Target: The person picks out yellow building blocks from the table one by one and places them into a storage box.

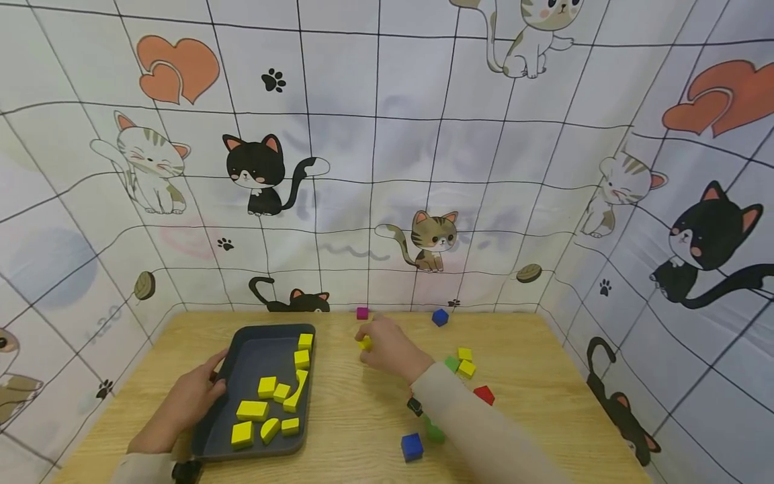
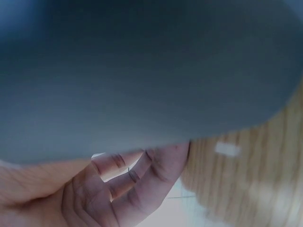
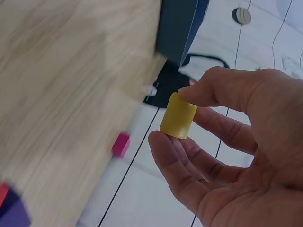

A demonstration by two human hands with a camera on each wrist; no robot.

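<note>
My right hand (image 1: 387,349) pinches a small yellow block (image 1: 365,343) above the middle of the wooden table (image 1: 363,410). In the right wrist view the yellow block (image 3: 178,116) sits between thumb and fingertips (image 3: 163,142). My left hand (image 1: 190,396) grips the left rim of a dark grey tray (image 1: 254,353), which holds several yellow blocks (image 1: 266,387). In the left wrist view the tray's underside (image 2: 142,71) fills the frame, with my fingers (image 2: 137,175) curled under its edge.
Loose blocks lie on the table: a magenta cube (image 1: 362,312) and a blue cube (image 1: 440,316) at the back, yellow (image 1: 465,361), green (image 1: 451,364) and red (image 1: 484,394) ones to the right, a blue cube (image 1: 412,446) near the front. Cat-print cloth walls enclose the table.
</note>
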